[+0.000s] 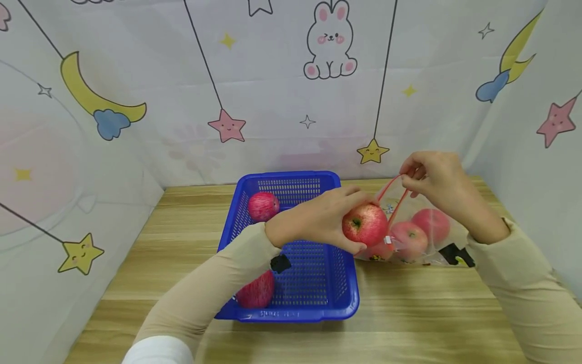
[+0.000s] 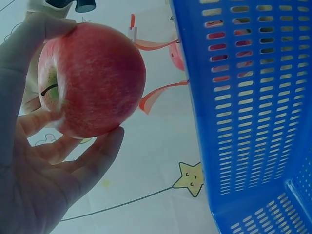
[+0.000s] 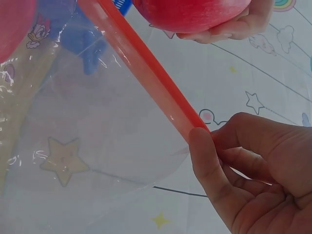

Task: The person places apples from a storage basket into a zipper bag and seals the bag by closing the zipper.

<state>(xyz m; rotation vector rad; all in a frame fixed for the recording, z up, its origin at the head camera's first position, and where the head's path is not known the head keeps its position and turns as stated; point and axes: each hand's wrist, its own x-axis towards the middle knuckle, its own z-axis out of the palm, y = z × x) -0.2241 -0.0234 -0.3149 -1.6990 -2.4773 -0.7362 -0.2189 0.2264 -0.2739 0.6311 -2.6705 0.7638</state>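
Note:
A red apple (image 1: 365, 224) is gripped by my left hand (image 1: 320, 215), fingers and thumb curled round its sides. It is at the mouth of a clear zip bag (image 1: 393, 202) with a red-orange edge. In the left wrist view the apple (image 2: 97, 80) shows its stem side, with the blue basket beside it. My right hand (image 1: 434, 177) pinches the bag's red rim, which stands parted. The right wrist view shows thumb and finger on that red strip (image 3: 151, 73). Several apples (image 1: 431, 226) lie inside the bag on the table.
A blue plastic basket (image 1: 343, 303) stands left of the bag. One apple (image 1: 263, 206) lies at its back left, another (image 1: 256, 290) at its front left, partly under my left sleeve. A printed cloth (image 1: 273, 91) hangs behind the wooden table (image 1: 173, 242).

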